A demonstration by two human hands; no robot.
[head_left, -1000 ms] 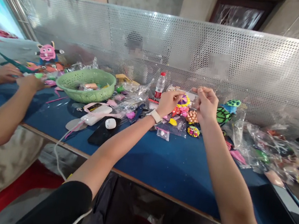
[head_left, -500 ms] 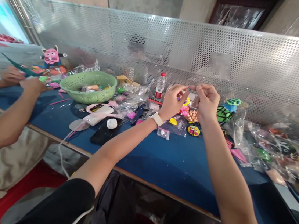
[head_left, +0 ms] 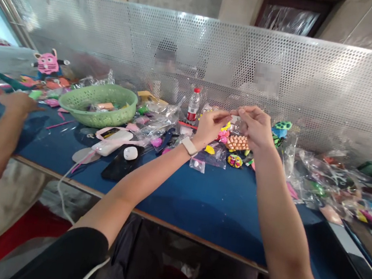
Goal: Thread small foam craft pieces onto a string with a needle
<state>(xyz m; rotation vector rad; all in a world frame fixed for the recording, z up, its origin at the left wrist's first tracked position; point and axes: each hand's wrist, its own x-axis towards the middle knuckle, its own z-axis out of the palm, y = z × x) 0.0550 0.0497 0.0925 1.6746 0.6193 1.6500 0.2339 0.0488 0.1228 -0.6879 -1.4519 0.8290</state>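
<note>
In the head view, both hands are working in the air, a little right of the centre of the frame. The left hand [head_left: 211,124] is bringing its thumb and fingertips close together, and the right hand [head_left: 255,127] is making a similar pinch just beside it. Whether a small piece is sitting between the fingertips I cannot tell, because it is too small and partly hidden.

Just below the hands, some shaped pieces are lying on the blue table [head_left: 197,206]: a bumpy salmon-coloured figure [head_left: 237,142], a pink and yellow piece [head_left: 223,133] and a round yellow piece [head_left: 234,160] with pink parts. As I judge, these are looking mostly formed, while the handwork between the fingers is not yet finished. A loose yellow lump [head_left: 210,149] is resting on a clear bag [head_left: 217,158], so some material is probably waiting unused. More plastic packets [head_left: 321,174] are covering the right of the frame, and how many are full I cannot say.

In the upper left, a pink figure [head_left: 47,63] with a drawn face is standing and appearing complete. Below it, at the left edge, a co-worker's hand [head_left: 15,99] is resting low over the table.
</note>
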